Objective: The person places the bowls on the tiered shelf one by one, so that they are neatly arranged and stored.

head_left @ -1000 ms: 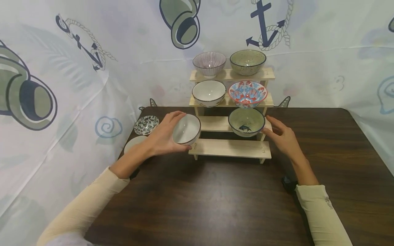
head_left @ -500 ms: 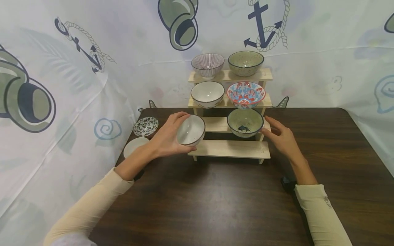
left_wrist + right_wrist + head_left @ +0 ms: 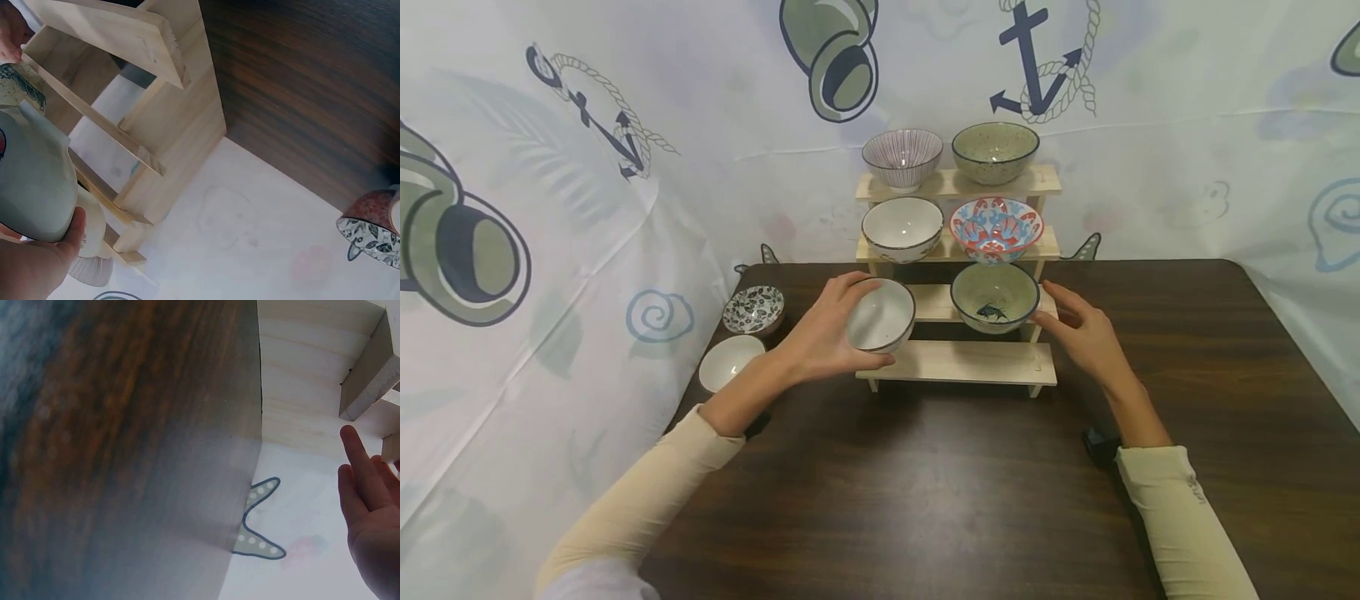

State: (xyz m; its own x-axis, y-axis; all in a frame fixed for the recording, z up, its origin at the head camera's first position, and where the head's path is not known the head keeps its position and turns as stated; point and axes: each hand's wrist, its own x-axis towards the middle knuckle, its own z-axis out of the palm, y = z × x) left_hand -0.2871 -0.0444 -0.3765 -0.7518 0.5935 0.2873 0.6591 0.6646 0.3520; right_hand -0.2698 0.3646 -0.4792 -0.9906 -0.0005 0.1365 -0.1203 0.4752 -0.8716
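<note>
My left hand (image 3: 831, 333) grips a white bowl (image 3: 882, 317) with a dark rim by its left side, thumb below and fingers above. The bowl is tilted and held in the air at the left end of the wooden tiered stand (image 3: 958, 362). In the left wrist view, its pale outer wall (image 3: 37, 181) shows beside my thumb. My right hand (image 3: 1086, 333) holds the right side of a green bowl (image 3: 995, 298) with a dark fish-like motif inside, at the second tier from the bottom. In the right wrist view, several fingers (image 3: 362, 478) extend beside the stand; the green bowl is hidden there.
Higher tiers bear a striped bowl (image 3: 902, 158), a speckled green bowl (image 3: 996, 154), a white bowl (image 3: 902, 227) and a red-and-blue bowl (image 3: 996, 227). A black-and-white patterned bowl (image 3: 753, 310) and a white bowl (image 3: 730, 360) stand at the dark table's (image 3: 925, 483) left edge.
My left hand has carried the white bowl rightward, until it overlaps the stand's left end in the head view. My right hand and the green bowl have stayed put beside the stand.
</note>
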